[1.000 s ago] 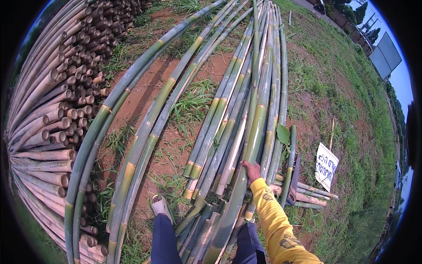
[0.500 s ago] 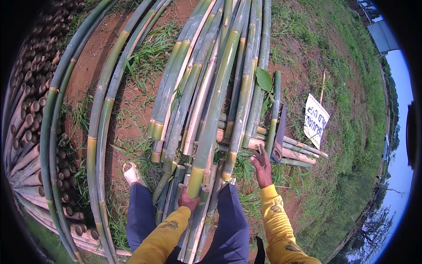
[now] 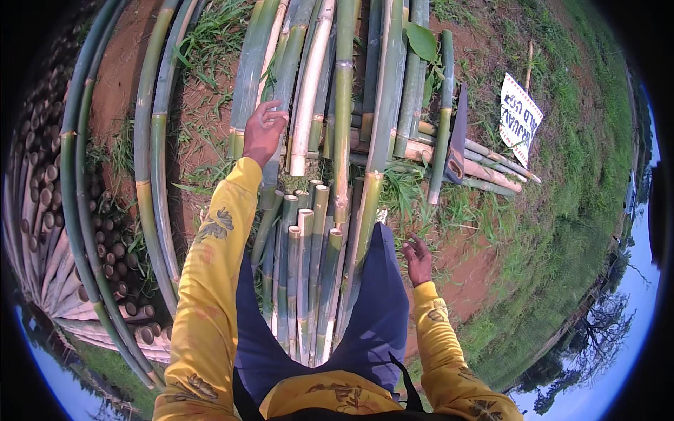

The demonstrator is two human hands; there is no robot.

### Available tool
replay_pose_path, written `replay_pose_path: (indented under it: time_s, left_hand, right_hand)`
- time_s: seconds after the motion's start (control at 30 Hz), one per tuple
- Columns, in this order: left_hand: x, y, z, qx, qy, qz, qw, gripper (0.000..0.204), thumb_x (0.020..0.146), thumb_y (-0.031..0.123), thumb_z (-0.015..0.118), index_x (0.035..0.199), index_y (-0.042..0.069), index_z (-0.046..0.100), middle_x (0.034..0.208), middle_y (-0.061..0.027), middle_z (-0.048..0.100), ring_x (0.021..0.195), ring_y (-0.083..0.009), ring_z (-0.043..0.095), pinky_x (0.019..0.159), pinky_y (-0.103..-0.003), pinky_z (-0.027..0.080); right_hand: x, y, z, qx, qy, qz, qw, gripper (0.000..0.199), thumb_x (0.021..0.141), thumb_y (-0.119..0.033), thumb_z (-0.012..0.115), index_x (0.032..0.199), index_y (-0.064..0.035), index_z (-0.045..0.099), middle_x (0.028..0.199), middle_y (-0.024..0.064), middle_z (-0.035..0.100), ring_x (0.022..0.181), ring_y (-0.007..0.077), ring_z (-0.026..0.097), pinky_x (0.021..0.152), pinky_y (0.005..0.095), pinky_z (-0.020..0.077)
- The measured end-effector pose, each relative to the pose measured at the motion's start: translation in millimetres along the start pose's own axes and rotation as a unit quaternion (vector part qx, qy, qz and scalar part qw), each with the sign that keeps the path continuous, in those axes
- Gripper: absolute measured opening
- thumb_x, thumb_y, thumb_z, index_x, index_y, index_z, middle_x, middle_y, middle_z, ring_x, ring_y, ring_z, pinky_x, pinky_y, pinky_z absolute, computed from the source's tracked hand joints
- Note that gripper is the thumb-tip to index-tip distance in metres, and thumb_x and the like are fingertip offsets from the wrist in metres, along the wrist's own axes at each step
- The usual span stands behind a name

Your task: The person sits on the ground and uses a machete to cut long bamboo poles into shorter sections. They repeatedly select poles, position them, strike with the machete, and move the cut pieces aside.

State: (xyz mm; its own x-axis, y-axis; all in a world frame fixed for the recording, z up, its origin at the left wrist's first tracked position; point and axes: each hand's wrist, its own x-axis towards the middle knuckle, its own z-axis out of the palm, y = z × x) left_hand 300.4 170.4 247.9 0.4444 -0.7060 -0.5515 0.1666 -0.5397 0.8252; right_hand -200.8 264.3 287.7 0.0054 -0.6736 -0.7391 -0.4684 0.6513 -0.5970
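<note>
My left hand [image 3: 262, 132] reaches over the ends of the long green bamboo poles [image 3: 242, 77] on the left of the bundle, its fingers apart and holding nothing. Whether it touches a pole I cannot tell. Lower right, my right hand [image 3: 418, 259] hangs above bare soil and grass beside my leg, loosely spread with nothing in it. Between my legs lie several short cut bamboo pieces [image 3: 292, 259], cut ends facing away from me. To their right, a long pole [image 3: 374, 182] extends down alongside my thigh.
A handsaw [image 3: 457, 137] leans by a short upright-looking bamboo length [image 3: 443, 112], over crosswise bamboo poles [image 3: 484, 172]. Beyond stands a white sign [image 3: 520, 119] on a stick. Long curved poles [image 3: 144, 140] and a big bamboo stack [image 3: 49, 203] lie at left.
My left hand has let go of a thick bamboo pole and moved up and left. The right hand has drawn back from near the saw. My view has tilted toward my body.
</note>
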Motion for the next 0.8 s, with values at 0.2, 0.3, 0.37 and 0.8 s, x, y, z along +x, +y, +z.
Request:
replay_pose_path:
  time_s: [0.2, 0.3, 0.37, 0.8]
  left_hand:
    - [-106, -144, -28, 0.091, -0.022, -0.097, 0.991, 0.043, 0.092, 0.012, 0.066, 0.133, 0.005, 0.055, 0.110, -0.0105, 0.069, 0.097, -0.0166, 0.065, 0.084, -0.030, 0.053]
    - [-156, -178, -30, 0.121, -0.030, -0.147, 0.981, 0.042, 0.090, 0.011, 0.067, 0.131, 0.003, 0.057, 0.105, -0.0107, 0.070, 0.094, -0.0174, 0.067, 0.084, -0.031, 0.053]
    - [-189, -199, -32, 0.100, -0.030, -0.194, 0.975, 0.042, 0.089, 0.011, 0.069, 0.129, 0.003, 0.058, 0.103, -0.0105, 0.071, 0.093, -0.0185, 0.069, 0.086, -0.032, 0.054]
    - [-331, -237, -58, 0.186, -0.064, -0.281, 0.939, 0.033, 0.089, 0.007, 0.064, 0.122, 0.002, 0.061, 0.102, -0.0118, 0.072, 0.090, -0.0175, 0.068, 0.085, -0.032, 0.053]
  right_hand:
    - [39, 15, 56, -0.001, 0.015, 0.019, 1.000, 0.066, 0.094, -0.028, 0.070, 0.146, 0.0042, 0.044, 0.128, 0.0241, 0.064, 0.110, 0.0258, 0.066, 0.095, 0.0365, 0.0524]
    - [53, 22, 80, -0.193, 0.039, 0.062, 0.978, 0.085, 0.086, -0.043, 0.078, 0.147, 0.0042, 0.043, 0.132, 0.0270, 0.061, 0.116, 0.0332, 0.064, 0.098, 0.0404, 0.0511]
    - [60, 28, 97, -0.300, 0.039, 0.106, 0.947, 0.091, 0.079, -0.049, 0.082, 0.143, 0.0048, 0.046, 0.130, 0.0297, 0.061, 0.118, 0.0380, 0.064, 0.099, 0.0429, 0.0505]
    - [84, 20, 157, -0.365, 0.017, 0.025, 0.931, 0.070, 0.072, -0.047, 0.079, 0.110, 0.0092, 0.062, 0.101, 0.0319, 0.070, 0.096, 0.0458, 0.069, 0.086, 0.0487, 0.0548]
